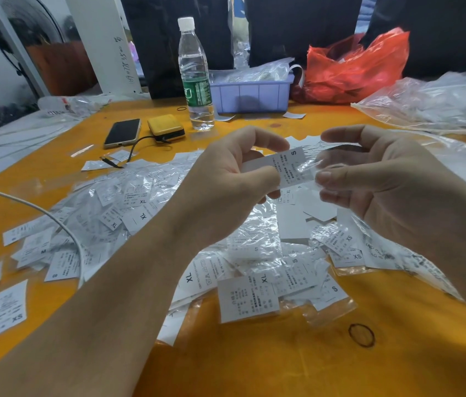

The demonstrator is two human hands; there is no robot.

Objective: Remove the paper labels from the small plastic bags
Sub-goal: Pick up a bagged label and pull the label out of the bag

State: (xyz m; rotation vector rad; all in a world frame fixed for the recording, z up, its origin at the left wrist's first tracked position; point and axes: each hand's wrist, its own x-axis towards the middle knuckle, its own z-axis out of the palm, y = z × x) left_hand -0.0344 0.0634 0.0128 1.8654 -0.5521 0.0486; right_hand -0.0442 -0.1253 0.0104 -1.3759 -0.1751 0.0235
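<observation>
Surface (head view): orange counter (254,362) is seen littered with bagged and loose labels, with dark garments hung behind
Left hand (226,181): fingers are clenched in a pinch on the white end of the paper label (289,167) marked S
Right hand (375,179): the clear small plastic bag (312,164) is pinched at its edge between thumb and fingers; the remaining fingers are held loosely straight
Task's thing: label and bag are held together above the pile (254,253), between the two hands, with the label partly drawn out leftward
Step in hand, judged: the label should be slid straight out along the bag's length; the film is best gripped clear of the paper so that the paper is not trapped, and a slow pull would spare the thin film from tearing
Counts: one water bottle (196,75), one phone (123,132), one yellow power bank (166,128), one lilac tray (252,94), one red bag (357,67), two rubber bands, one dark rubber band (361,335) lying nearest
Labels and bags: too many and too overlapped to be counted; dozens, by estimate
</observation>
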